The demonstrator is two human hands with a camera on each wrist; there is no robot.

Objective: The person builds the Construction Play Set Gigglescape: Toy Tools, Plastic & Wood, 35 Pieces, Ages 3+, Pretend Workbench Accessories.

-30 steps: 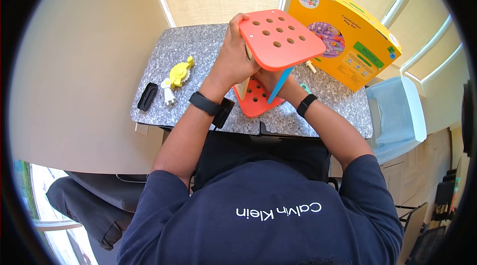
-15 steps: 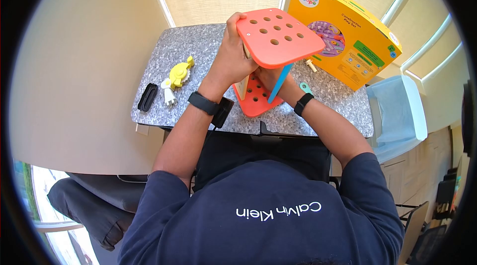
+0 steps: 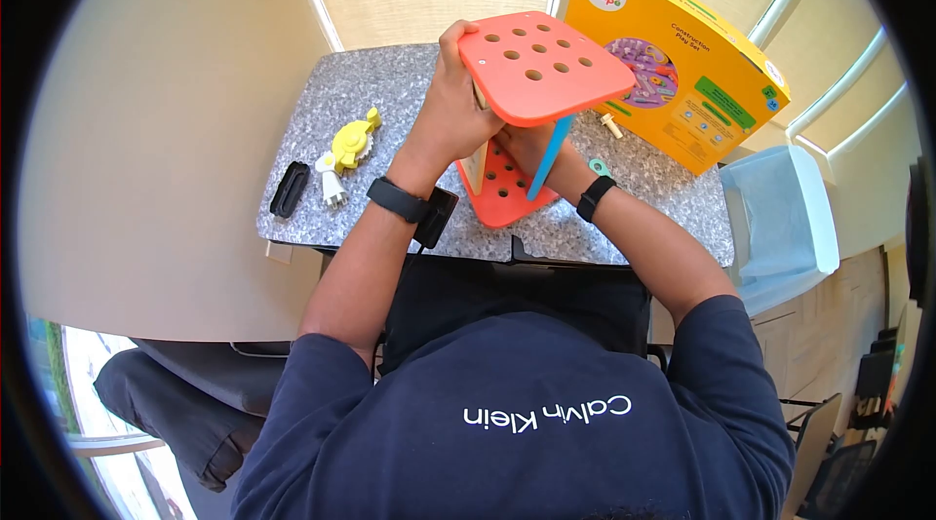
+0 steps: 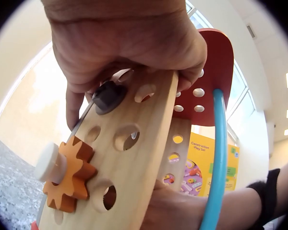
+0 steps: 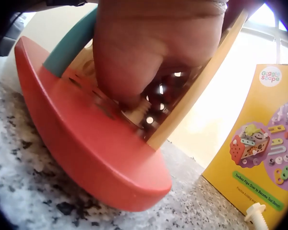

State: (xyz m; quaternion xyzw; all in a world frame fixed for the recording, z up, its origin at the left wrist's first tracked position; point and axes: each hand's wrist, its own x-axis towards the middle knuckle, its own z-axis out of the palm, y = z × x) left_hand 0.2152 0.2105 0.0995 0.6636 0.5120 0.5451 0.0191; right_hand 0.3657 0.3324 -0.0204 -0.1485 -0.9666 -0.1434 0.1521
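In the head view, a red and wooden toy frame [image 3: 575,89] stands on end on the speckled table [image 3: 385,81], between the person and the yellow box [image 3: 687,72]. The left hand [image 3: 451,115] grips it high on the side, one finger hooked over the edge of the top plate. The right hand [image 3: 526,148] reaches in between the end plates beside the blue rod [image 3: 552,161], its fingertips out of sight. A pale bolt [image 3: 611,126] lies near the box.

In the left wrist view, the left hand wraps across the wooden panel [image 4: 134,167], thumb side round one edge and fingers round the other, close to the dark grey piece [image 4: 108,97]. Lower down, a white peg [image 4: 47,163] sits at an orange gear [image 4: 72,177].

In the right wrist view, the right hand is bunched by a pale ridged piece [image 5: 140,113] above the lower red plate [image 5: 93,143]; blur and shadow leave me unable to tell whether it is pinching that piece.

The step looks like fastening something from inside (my guess, from the ridges). To do it well, I would brace the panel firmly with the left hand, keep the lower plate planted, line the parts up squarely, and turn in small strokes.
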